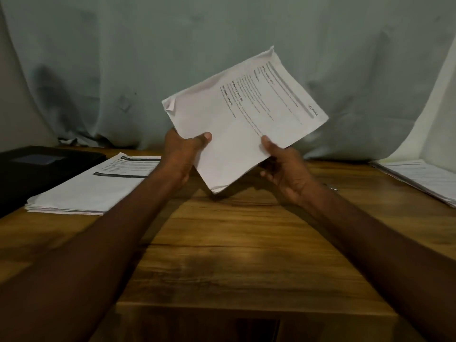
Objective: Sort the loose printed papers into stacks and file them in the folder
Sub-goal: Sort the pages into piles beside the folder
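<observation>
Both forearms enter from the bottom edge, elbows cut off. Table (246, 243): wood grain, bare below the grip; its near edge shows at the bottom.

Left hand (181, 154) and right hand (283, 166) hold a sheaf (237, 124) of printed papers above the table, tilted, top edge turned up and to the right. Each thumb lies on the front sheet; fingers curl behind, hidden by paper. Sheaf's lowest corner hangs between the wrists, just above the wood; cannot tell if it touches. Upper-left corner dog-eared. Headings partly readable, body text too blurred.

Left of the grip: a stack (93, 183) flat on the table, beyond it a black folder (37, 169), closed, cut by the frame edge. Right of the grip: a second stack (419, 178), cut off at the frame edge.

Behind: grey-green drape (222, 33) down to the table's far edge.
</observation>
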Demonstrator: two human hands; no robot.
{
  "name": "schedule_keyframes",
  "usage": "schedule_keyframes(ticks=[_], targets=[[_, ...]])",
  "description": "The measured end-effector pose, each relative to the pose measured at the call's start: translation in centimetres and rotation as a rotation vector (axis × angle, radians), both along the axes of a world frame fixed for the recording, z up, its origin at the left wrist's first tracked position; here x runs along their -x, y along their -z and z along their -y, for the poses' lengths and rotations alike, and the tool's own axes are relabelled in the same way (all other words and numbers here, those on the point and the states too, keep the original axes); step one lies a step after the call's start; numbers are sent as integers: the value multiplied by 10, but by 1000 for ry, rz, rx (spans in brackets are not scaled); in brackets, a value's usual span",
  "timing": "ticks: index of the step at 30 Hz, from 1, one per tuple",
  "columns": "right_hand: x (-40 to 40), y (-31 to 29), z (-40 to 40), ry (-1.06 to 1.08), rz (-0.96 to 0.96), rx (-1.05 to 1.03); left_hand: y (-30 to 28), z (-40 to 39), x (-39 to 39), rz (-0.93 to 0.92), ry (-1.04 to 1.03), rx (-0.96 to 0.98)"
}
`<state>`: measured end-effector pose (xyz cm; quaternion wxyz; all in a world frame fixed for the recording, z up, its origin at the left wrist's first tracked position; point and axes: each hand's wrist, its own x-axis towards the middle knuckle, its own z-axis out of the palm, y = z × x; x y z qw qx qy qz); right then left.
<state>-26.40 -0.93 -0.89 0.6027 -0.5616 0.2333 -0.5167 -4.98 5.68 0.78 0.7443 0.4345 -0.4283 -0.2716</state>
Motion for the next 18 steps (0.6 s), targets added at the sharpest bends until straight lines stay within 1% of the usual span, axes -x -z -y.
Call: schedule_keyframes(ticks=[3,5,11,12,15,16,18], targets=[[28,-14,15,118,242,-33,-4,-5,-10,115,-59,-25],[46,-19,23,157,291,-53,-3,-7,-13,149,-68,-36],[77,-22,38,132,269,20,0,-12,-22,164,-83,-96],[76,-21,37,111,233,25,0,-13,-22,167,-87,-104],[70,-19,33,77,7,83,2,-13,-23,175,-103,-121],[70,-17,33,73,-31,87,3,-14,-23,177,-110,-129],[69,-15,34,65,-30,72,5,-14,-24,178,-132,-143]])
